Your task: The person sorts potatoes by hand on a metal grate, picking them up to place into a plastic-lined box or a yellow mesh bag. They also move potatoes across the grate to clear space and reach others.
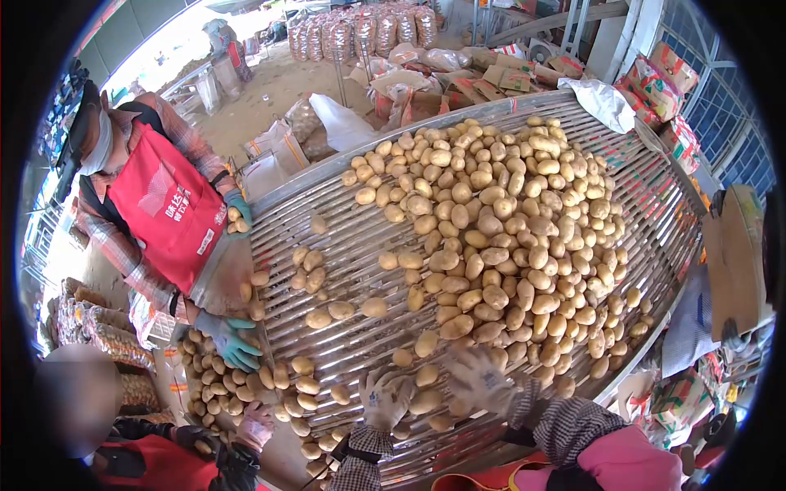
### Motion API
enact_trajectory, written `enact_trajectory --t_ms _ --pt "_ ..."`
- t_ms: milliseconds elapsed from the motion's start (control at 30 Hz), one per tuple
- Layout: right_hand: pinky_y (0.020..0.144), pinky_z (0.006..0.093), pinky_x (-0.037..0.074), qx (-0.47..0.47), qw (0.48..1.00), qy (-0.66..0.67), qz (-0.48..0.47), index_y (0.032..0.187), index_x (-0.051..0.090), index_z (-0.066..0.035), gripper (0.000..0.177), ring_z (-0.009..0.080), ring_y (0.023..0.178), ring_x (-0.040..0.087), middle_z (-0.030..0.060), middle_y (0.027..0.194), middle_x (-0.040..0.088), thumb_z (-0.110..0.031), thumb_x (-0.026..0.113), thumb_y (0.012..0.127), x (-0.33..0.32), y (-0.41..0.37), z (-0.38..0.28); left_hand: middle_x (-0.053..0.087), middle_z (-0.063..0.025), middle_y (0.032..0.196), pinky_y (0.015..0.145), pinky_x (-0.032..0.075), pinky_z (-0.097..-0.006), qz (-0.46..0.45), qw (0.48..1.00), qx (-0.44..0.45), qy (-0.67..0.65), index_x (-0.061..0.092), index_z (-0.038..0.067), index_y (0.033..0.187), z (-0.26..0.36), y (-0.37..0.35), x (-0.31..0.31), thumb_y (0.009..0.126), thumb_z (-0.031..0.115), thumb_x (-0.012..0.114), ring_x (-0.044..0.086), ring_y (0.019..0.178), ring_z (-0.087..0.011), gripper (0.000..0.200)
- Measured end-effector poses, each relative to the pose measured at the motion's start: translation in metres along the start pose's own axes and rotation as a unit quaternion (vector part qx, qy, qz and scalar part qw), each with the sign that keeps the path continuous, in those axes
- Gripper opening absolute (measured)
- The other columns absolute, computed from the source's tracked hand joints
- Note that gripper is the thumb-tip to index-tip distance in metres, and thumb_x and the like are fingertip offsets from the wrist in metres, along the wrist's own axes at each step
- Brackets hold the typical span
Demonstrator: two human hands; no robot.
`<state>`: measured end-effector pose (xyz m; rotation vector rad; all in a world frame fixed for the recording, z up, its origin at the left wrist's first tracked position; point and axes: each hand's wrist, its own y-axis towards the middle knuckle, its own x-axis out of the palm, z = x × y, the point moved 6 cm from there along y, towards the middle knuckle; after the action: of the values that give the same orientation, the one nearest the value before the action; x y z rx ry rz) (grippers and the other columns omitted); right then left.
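Note:
A big heap of potatoes (524,237) lies on a slatted metal table (327,204). My left hand (385,398), in a pale work glove with a checked sleeve, is over the slats at the table's near side, fingers apart, between loose potatoes. To its right, my right hand (479,380), in a similar glove and slightly blurred, reaches to the lower edge of the heap with spread fingers. One potato (426,401) rests between the two hands. Neither hand visibly holds a potato.
Across at the left, a person in a red apron (168,192) wears green gloves and holds potatoes in one hand. Another person's gloved hand (255,425) is at the lower left, beside potatoes (214,385) below the table's end. Cardboard (737,262) stands at the right.

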<state>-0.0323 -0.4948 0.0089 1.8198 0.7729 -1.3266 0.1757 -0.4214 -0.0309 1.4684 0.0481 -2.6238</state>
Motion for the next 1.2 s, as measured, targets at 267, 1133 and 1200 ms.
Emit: enact_trajectory --t_ms 267,1133,1200 --pt "0.111 0.0591 0.032 0.256 0.958 -0.129 0.032 0.155 0.034 -0.017 0.096 0.04 0.139 0.036 0.015 0.158 0.03 -0.046 0.078 0.075 -0.087 -0.007 0.126 0.05 -0.0128 0.147 0.117 0.031 -0.0533 0.019 0.994 0.104 -0.029 0.053 0.015 0.141 0.089 0.135 -0.017 0.091 0.038 0.064 0.042 0.139 -0.0373 0.056" --pt "0.116 0.049 0.036 0.058 0.948 0.133 -0.283 0.158 0.03 -0.028 0.075 0.0406 0.14 0.038 0.0088 0.158 0.04 -0.055 0.059 0.094 0.02 0.12 -0.021 0.052 -0.0113 0.146 0.119 0.025 -0.0484 -0.029 0.971 -0.232 0.049 0.056 0.009 0.135 0.022 0.005 0.0 0.087 0.039 0.061 0.037 0.143 -0.0324 0.057" --pt "0.115 0.0507 0.035 0.018 0.934 0.116 -0.336 0.157 0.032 -0.022 0.075 0.0384 0.142 0.035 0.0093 0.163 0.03 -0.047 0.061 0.093 0.03 0.107 -0.055 0.052 -0.0113 0.147 0.119 0.026 -0.0488 0.005 0.98 -0.188 0.071 0.058 0.008 0.134 0.022 -0.033 -0.015 0.087 0.035 0.059 0.039 0.143 -0.0326 0.055"
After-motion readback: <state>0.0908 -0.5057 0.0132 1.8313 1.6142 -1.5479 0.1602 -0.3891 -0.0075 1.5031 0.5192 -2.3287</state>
